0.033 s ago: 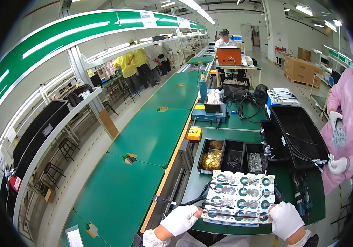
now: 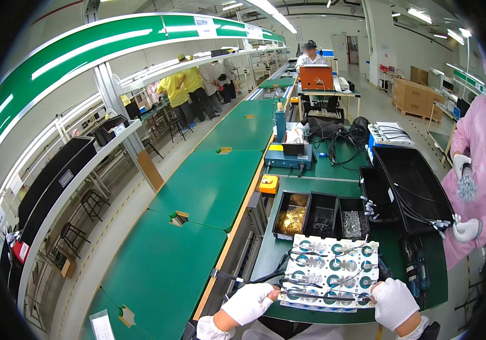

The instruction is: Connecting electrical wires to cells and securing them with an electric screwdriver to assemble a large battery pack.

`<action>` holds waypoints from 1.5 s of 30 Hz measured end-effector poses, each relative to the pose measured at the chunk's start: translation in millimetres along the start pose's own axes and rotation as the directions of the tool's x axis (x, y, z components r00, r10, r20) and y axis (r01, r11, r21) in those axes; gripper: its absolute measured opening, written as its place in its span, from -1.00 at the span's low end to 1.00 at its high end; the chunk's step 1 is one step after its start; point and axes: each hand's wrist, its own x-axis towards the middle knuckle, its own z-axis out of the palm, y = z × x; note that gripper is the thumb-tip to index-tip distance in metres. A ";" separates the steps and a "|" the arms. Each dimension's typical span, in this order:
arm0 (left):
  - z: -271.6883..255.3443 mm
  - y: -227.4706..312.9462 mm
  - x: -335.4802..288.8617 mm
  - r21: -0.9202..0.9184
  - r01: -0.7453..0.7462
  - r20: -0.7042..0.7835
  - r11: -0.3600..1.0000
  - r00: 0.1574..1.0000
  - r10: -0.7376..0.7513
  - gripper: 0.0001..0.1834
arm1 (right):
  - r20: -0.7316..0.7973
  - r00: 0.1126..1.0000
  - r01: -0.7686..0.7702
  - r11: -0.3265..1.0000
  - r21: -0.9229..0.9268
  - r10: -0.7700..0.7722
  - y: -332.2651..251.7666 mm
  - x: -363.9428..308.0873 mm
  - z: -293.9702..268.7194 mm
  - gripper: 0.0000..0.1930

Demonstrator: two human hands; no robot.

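Note:
In front of me lies a white panel [image 2: 327, 284] with rows of round green and silver parts and several thin black wires across it. Along its near edge a black cable [image 2: 319, 297] runs nearly straight from one hand to the other. My left hand [image 2: 248, 303], in a white glove with bare fingertips, is closed at the cable's left end by the panel's near left corner. At the near right corner my right hand [image 2: 395, 304], gloved the same way, pinches the other end. The fingers partly hide both ends.
Beyond the panel stand black bins of brass-coloured pieces [image 2: 292, 219] and silver screws [image 2: 352, 224]. Dark power screwdrivers [image 2: 413, 269] lie to the right, near large black trays [image 2: 413, 181]. A co-worker in pink [image 2: 481, 164] holds cables there. A green conveyor [image 2: 169, 255] runs along the left.

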 end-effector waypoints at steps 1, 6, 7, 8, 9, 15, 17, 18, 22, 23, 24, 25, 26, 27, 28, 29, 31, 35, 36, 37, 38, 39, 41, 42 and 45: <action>0.5 -1.4 -0.1 -0.003 -0.001 -0.005 1.000 1.000 0.001 -0.64 | -0.055 0.998 0.010 0.997 0.070 -0.006 2.5 -2.2 4.6 -0.94; 7.5 -16.3 -1.7 -0.051 -0.092 -0.025 0.994 0.996 0.091 -0.63 | -0.023 0.986 -0.163 0.978 0.129 0.167 -2.9 -2.7 11.0 -0.90; 8.2 -16.6 -3.1 -0.051 -0.089 -0.029 0.995 0.996 0.087 -0.63 | 0.048 0.979 -0.204 0.970 0.132 0.199 -2.8 -1.9 9.9 -0.87; 9.0 -16.1 -4.7 -0.061 -0.073 -0.030 0.996 0.997 0.071 -0.63 | 0.049 0.980 -0.199 0.971 0.133 0.194 -4.3 -0.2 6.7 -0.87; 9.3 -15.9 -5.1 -0.069 -0.056 -0.034 0.996 0.998 0.054 -0.63 | 0.097 0.973 -0.215 0.974 0.070 0.208 -5.8 3.5 1.3 -0.90; 8.4 -12.0 -4.5 -0.072 -0.066 -0.024 0.995 0.998 0.065 -0.63 | -0.109 0.992 -0.051 0.986 0.158 0.069 -8.1 -12.5 -16.5 -0.80; 5.3 -5.9 -3.5 -0.066 -0.061 -0.021 0.996 0.998 0.060 -0.64 | -0.099 0.995 0.030 0.999 0.028 -0.027 -0.8 -11.3 -14.3 -0.80; 5.2 -4.1 -1.8 -0.064 -0.061 -0.019 0.996 0.998 0.060 -0.65 | -0.096 0.995 0.015 1.000 0.027 -0.012 0.3 -12.2 -11.0 -0.80; 4.0 -2.2 -5.6 0.010 -0.092 -0.093 0.996 0.991 0.092 -0.68 | 0.076 0.996 0.064 0.988 -0.137 -0.054 -4.0 -3.4 -10.9 -0.81; -0.1 2.1 -8.3 -0.010 -0.018 -0.072 1.000 0.997 0.017 -0.70 | 0.039 0.997 0.076 0.993 -0.094 -0.072 -4.0 1.1 -9.5 -0.81; -1.3 2.2 -10.7 -0.007 -0.009 -0.090 1.000 0.996 0.009 -0.71 | 0.063 0.995 0.084 0.991 -0.107 -0.077 -6.1 5.4 -10.7 -0.79; 0.4 3.1 -11.7 -0.005 0.001 -0.110 1.000 0.994 -0.002 -0.71 | 0.083 0.994 0.083 0.991 -0.100 -0.075 -6.6 5.6 -13.4 -0.78; -0.3 2.9 -12.7 -0.032 0.008 -0.102 0.999 0.995 -0.011 -0.71 | 0.099 0.993 0.076 0.994 -0.080 -0.068 -8.9 8.2 -15.6 -0.78; 0.0 3.6 -9.8 -0.054 0.008 -0.094 0.999 0.996 -0.013 -0.72 | 0.107 0.993 0.064 0.996 -0.062 -0.057 -7.9 6.5 -16.6 -0.77; 3.9 0.7 -6.6 -0.073 0.006 -0.082 0.997 0.997 -0.012 -0.72 | 0.118 0.993 0.037 0.998 -0.047 -0.032 -5.1 2.5 -14.9 -0.79; 4.7 1.2 -3.0 -0.076 -0.012 -0.067 0.997 0.998 0.007 -0.72 | 0.118 0.993 0.014 0.998 -0.054 -0.008 -3.9 -1.3 -16.1 -0.79; 9.4 2.7 -0.1 -0.063 -0.009 -0.051 0.998 0.999 0.005 -0.72 | 0.165 0.985 -0.048 0.999 -0.005 0.048 -1.7 -5.2 -19.4 -0.79; 8.2 0.4 -5.5 -0.049 -0.041 -0.168 0.998 0.985 0.032 -0.76 | 0.156 0.979 -0.167 0.960 0.226 0.133 24.8 23.3 -33.5 -0.80; 6.3 -0.9 -7.0 -0.066 0.014 -0.146 0.998 0.989 -0.024 -0.77 | -0.020 0.971 -0.229 0.954 0.194 0.238 38.9 31.2 -34.9 -0.81; 5.2 -2.4 -7.6 -0.058 -0.005 -0.155 0.998 0.988 -0.004 -0.78 | -0.204 0.925 -0.287 0.942 0.173 0.320 53.7 39.8 -33.2 -0.80; 5.1 -3.5 -7.5 -0.027 -0.031 -0.155 0.999 0.988 0.026 -0.78 | -0.350 0.871 -0.384 0.922 -0.047 0.345 79.9 45.3 -24.0 -0.81; 4.1 -5.4 -8.1 0.009 -0.050 -0.164 0.999 0.985 0.050 -0.77 | -0.498 0.807 -0.481 0.843 -0.241 0.318 106.3 43.8 -17.6 -0.79; 1.5 -4.2 -7.6 0.037 -0.069 -0.135 0.997 0.988 0.073 -0.77 | -0.632 0.727 -0.607 0.681 -0.411 0.267 138.9 33.3 -8.5 -0.73; 2.2 -2.5 -8.2 0.005 -0.119 -0.171 0.993 0.978 0.118 -0.78 | -0.591 0.738 -0.634 0.636 -0.441 0.326 155.1 24.9 -3.4 -0.78; 3.7 -3.6 -8.2 0.040 -0.150 -0.136 0.988 0.979 0.154 -0.73 | -0.567 0.650 -0.721 0.646 -0.250 0.506 206.1 2.6 16.4 -0.79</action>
